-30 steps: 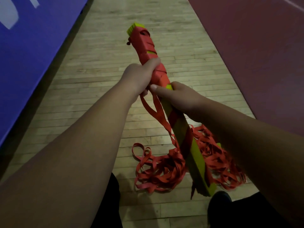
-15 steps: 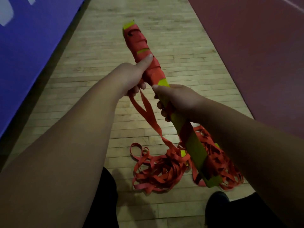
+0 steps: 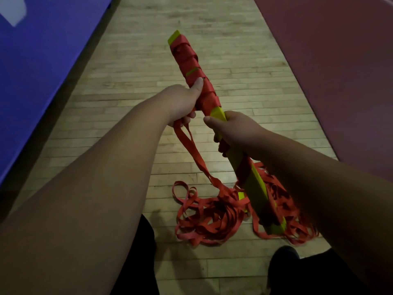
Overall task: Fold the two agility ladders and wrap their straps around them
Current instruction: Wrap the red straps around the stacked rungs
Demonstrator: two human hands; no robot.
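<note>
Left hand [image 3: 182, 103] grips the folded agility ladder [image 3: 256, 185] on its strap-wound upper half, red strap [image 3: 196, 155] trailing from its fingers; right hand [image 3: 232, 132] clasps the bare yellow rungs just below. Wrapping looks about half done; the next turn needs slack drawn from the strap heap [image 3: 212, 218] on the floor [image 3: 191, 50] beneath.

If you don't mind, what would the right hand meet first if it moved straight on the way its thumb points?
Most likely the left hand, gripping the red-strap-wrapped yellow-green ladder bundle just beyond the right hand; depth is unclear.
</note>
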